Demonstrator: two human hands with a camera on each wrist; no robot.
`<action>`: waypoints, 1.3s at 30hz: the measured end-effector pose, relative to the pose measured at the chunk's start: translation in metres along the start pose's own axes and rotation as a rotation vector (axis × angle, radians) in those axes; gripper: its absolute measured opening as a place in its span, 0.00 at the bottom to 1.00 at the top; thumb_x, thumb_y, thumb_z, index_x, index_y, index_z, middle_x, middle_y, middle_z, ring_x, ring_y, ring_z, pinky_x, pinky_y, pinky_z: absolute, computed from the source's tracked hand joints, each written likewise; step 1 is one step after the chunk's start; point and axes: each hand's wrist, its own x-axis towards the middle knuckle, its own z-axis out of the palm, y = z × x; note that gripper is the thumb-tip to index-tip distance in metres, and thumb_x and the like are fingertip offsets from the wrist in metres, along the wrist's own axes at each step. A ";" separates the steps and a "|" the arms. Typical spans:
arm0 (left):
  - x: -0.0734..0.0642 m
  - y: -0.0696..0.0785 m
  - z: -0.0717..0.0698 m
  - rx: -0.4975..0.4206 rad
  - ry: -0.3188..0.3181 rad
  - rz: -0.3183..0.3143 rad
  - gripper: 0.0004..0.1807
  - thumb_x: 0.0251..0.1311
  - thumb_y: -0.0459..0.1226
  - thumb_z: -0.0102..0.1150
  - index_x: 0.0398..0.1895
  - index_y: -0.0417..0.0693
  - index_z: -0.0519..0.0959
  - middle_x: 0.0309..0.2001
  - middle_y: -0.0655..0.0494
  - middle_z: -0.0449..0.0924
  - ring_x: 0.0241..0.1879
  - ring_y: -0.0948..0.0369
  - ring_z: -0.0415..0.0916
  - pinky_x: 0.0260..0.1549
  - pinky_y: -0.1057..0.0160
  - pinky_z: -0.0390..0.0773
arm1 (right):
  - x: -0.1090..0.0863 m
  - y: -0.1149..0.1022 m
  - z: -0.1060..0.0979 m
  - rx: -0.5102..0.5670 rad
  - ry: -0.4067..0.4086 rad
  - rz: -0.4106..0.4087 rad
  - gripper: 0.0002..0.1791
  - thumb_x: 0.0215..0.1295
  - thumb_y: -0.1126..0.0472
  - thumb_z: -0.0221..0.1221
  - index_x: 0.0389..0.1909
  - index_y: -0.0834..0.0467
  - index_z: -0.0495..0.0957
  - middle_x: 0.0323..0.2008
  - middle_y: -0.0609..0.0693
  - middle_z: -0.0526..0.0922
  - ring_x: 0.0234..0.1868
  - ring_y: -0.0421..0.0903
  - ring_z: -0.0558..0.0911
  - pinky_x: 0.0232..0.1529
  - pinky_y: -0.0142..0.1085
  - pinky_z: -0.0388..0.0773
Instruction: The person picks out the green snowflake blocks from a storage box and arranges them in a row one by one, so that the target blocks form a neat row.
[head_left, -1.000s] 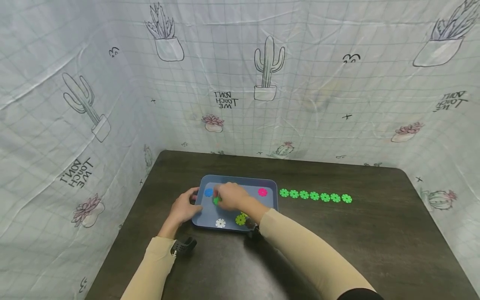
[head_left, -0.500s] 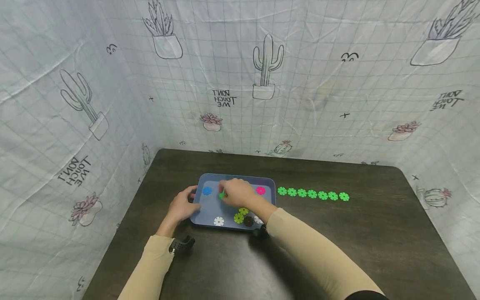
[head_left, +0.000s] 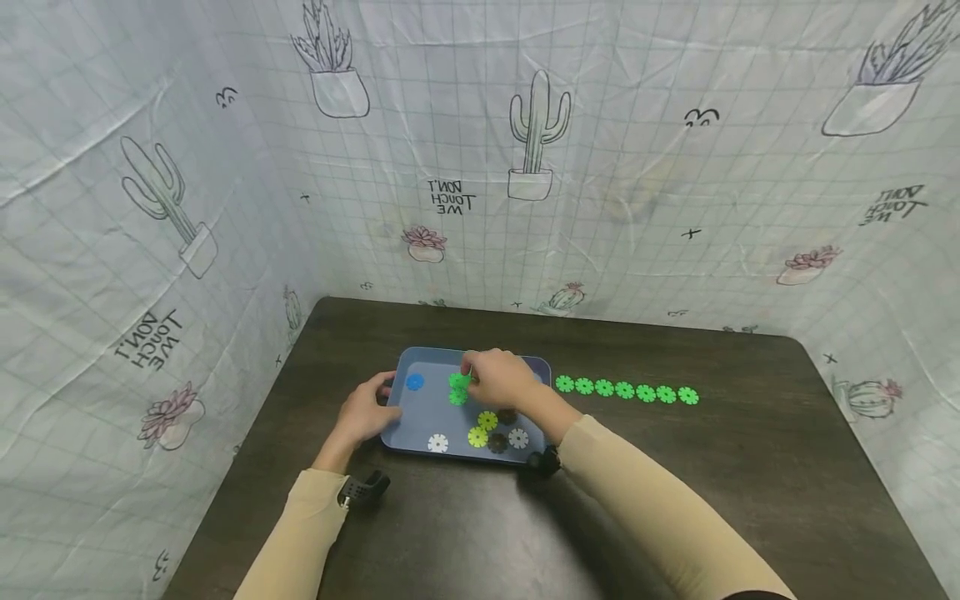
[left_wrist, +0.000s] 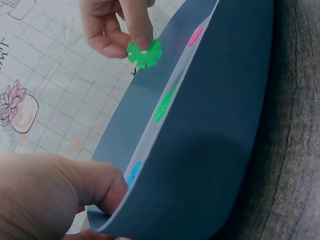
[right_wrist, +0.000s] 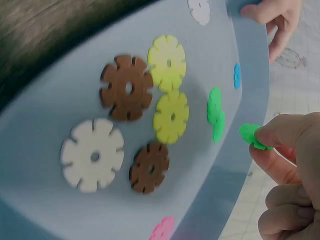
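A blue-grey tray (head_left: 420,412) lies on the dark table, with several flat flower-shaped discs in it. My right hand (head_left: 498,379) hovers above the tray and pinches a green disc (left_wrist: 144,53) between thumb and finger (right_wrist: 272,135); the same green disc (right_wrist: 251,136) shows at the fingertips in the right wrist view. Another green disc (right_wrist: 215,114) lies in the tray below it. My left hand (head_left: 367,412) grips the tray's left rim (left_wrist: 165,130), thumb inside. A blue disc (head_left: 414,382), yellow-green discs (right_wrist: 168,60), brown discs (right_wrist: 127,88), white discs (right_wrist: 93,154) and a pink disc (right_wrist: 162,229) also lie in the tray.
A straight row of several green discs (head_left: 626,390) lies on the table to the right of the tray. A cactus-print cloth (head_left: 525,150) walls the table on three sides. The dark table (head_left: 735,483) stretches to the right and front of the tray.
My right hand has lifted a green disc out of the tray and moved rightward with it. The discs it covered now show. The left hand has stayed on the rim.
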 end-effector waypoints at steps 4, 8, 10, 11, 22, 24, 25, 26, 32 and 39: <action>-0.001 0.000 0.000 -0.005 0.010 -0.003 0.41 0.50 0.30 0.66 0.73 0.47 0.72 0.54 0.43 0.82 0.46 0.46 0.81 0.40 0.51 0.81 | -0.005 0.008 -0.005 0.005 0.021 0.011 0.11 0.70 0.61 0.62 0.50 0.55 0.82 0.29 0.43 0.78 0.23 0.42 0.72 0.25 0.37 0.69; -0.001 0.001 -0.001 -0.007 0.012 -0.004 0.41 0.51 0.30 0.66 0.73 0.46 0.71 0.55 0.42 0.82 0.46 0.46 0.81 0.39 0.50 0.81 | -0.010 0.018 -0.006 0.004 0.028 0.035 0.09 0.70 0.60 0.63 0.49 0.54 0.82 0.32 0.44 0.80 0.25 0.42 0.75 0.27 0.38 0.72; -0.002 0.001 0.000 -0.008 0.010 -0.004 0.41 0.51 0.30 0.66 0.73 0.46 0.71 0.55 0.42 0.82 0.47 0.46 0.82 0.40 0.50 0.82 | -0.013 0.024 -0.007 0.011 0.030 0.047 0.09 0.69 0.60 0.64 0.49 0.54 0.82 0.34 0.44 0.81 0.25 0.42 0.76 0.28 0.38 0.73; -0.002 0.001 0.000 -0.008 0.010 -0.004 0.41 0.51 0.30 0.66 0.73 0.46 0.71 0.55 0.42 0.82 0.47 0.46 0.82 0.40 0.50 0.82 | -0.015 0.027 -0.007 0.016 0.032 0.052 0.10 0.69 0.60 0.64 0.49 0.54 0.82 0.35 0.45 0.82 0.26 0.42 0.76 0.28 0.39 0.74; -0.003 0.003 -0.002 -0.013 0.004 0.000 0.41 0.51 0.30 0.66 0.74 0.46 0.71 0.55 0.42 0.82 0.46 0.47 0.81 0.39 0.51 0.81 | -0.034 0.063 -0.017 0.100 0.084 0.128 0.09 0.69 0.57 0.64 0.47 0.53 0.81 0.40 0.47 0.85 0.35 0.43 0.82 0.38 0.45 0.79; -0.003 0.003 -0.002 -0.012 0.004 -0.002 0.41 0.51 0.30 0.66 0.74 0.46 0.71 0.55 0.42 0.82 0.46 0.46 0.81 0.39 0.51 0.81 | -0.037 0.068 -0.018 0.105 0.090 0.146 0.09 0.69 0.57 0.65 0.47 0.53 0.80 0.40 0.48 0.85 0.34 0.44 0.82 0.38 0.45 0.79; -0.003 0.003 -0.002 -0.012 0.002 -0.003 0.41 0.51 0.30 0.66 0.74 0.46 0.71 0.55 0.42 0.82 0.46 0.46 0.81 0.39 0.51 0.81 | -0.039 0.071 -0.019 0.104 0.096 0.155 0.09 0.68 0.57 0.65 0.47 0.53 0.80 0.40 0.48 0.85 0.34 0.44 0.82 0.37 0.45 0.79; -0.003 0.004 -0.002 -0.012 0.001 -0.005 0.41 0.51 0.30 0.66 0.74 0.46 0.71 0.56 0.42 0.82 0.46 0.46 0.81 0.39 0.51 0.81 | -0.040 0.074 -0.020 0.103 0.103 0.163 0.09 0.68 0.57 0.65 0.47 0.53 0.80 0.40 0.48 0.85 0.33 0.44 0.81 0.37 0.45 0.78; -0.003 0.004 -0.001 -0.011 -0.001 -0.012 0.40 0.53 0.30 0.66 0.74 0.46 0.71 0.56 0.41 0.81 0.48 0.45 0.81 0.41 0.48 0.82 | -0.050 0.091 -0.023 0.111 0.141 0.198 0.10 0.66 0.58 0.65 0.46 0.54 0.80 0.40 0.49 0.84 0.36 0.47 0.82 0.38 0.47 0.78; -0.003 0.002 0.001 -0.002 -0.003 -0.010 0.40 0.53 0.31 0.67 0.74 0.46 0.71 0.56 0.41 0.82 0.48 0.45 0.81 0.41 0.48 0.83 | -0.065 0.109 -0.028 0.140 0.162 0.234 0.10 0.67 0.57 0.64 0.47 0.54 0.81 0.43 0.51 0.86 0.41 0.50 0.84 0.42 0.50 0.78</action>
